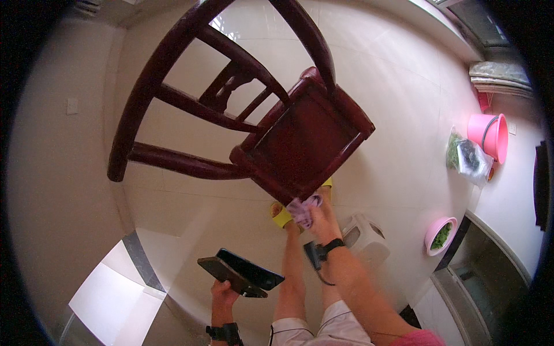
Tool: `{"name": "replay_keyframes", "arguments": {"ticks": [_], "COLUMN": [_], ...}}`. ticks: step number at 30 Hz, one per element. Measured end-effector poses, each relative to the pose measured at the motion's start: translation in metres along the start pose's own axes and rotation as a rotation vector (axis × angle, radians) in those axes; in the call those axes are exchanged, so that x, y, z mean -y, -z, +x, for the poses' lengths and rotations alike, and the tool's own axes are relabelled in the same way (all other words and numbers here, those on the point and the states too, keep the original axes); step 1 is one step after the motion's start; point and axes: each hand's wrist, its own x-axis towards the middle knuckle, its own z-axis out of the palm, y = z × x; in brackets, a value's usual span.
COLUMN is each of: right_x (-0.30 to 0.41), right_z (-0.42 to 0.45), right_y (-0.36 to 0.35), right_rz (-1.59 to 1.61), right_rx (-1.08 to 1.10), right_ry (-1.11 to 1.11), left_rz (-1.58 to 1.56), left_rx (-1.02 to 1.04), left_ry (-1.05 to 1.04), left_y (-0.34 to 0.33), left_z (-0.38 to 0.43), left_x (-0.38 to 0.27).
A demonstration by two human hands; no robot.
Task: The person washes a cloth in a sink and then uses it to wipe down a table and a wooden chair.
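Note:
A dark red wooden armchair [307, 138] stands on the tiled floor in front of me, its curved back and arm rail to the upper left. My right hand [322, 220] grips a crumpled purple cloth [301, 212] against the near corner of the seat. Lower left, my left hand [225, 292] holds two flat dark objects, apparently phones: a brown-backed one [233, 279] and a black one [251, 270] lying partly over it. Straps circle both wrists, and a small black device hangs at the right one.
A white plastic stool [368, 238] stands right of my legs. Farther right are a pink bowl [429, 238] of green leaves, a pink bucket [487, 134] and plastic bags [471, 160] holding greens. My feet wear yellow slippers [282, 216].

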Motion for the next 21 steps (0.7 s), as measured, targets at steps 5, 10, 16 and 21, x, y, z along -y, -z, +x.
{"name": "replay_keyframes", "arguments": {"ticks": [5,10,16,21], "right_x": [-0.094,0.010,0.070,0.158], "right_z": [0.001,-0.109,-0.083,-0.097], "right_y": [-0.053,-0.110,0.012,0.055], "right_rz": [0.183,-0.037,-0.185,0.016], "right_rx": [0.111,0.490,0.356,0.380], "right_ry": [-0.212,0.204,0.030,0.040], "left_rz": [0.027,0.013,-0.028,-0.006], "left_rx": [-0.058,0.015,0.044,0.039], "left_ry": [-0.018,-0.061,-0.076,-0.075], "left_y": [-0.010,0.001,-0.020,-0.052], "left_z": [-0.018,-0.033,-0.032,-0.021], "left_x": [-0.004,-0.011,-0.005,0.008]}}
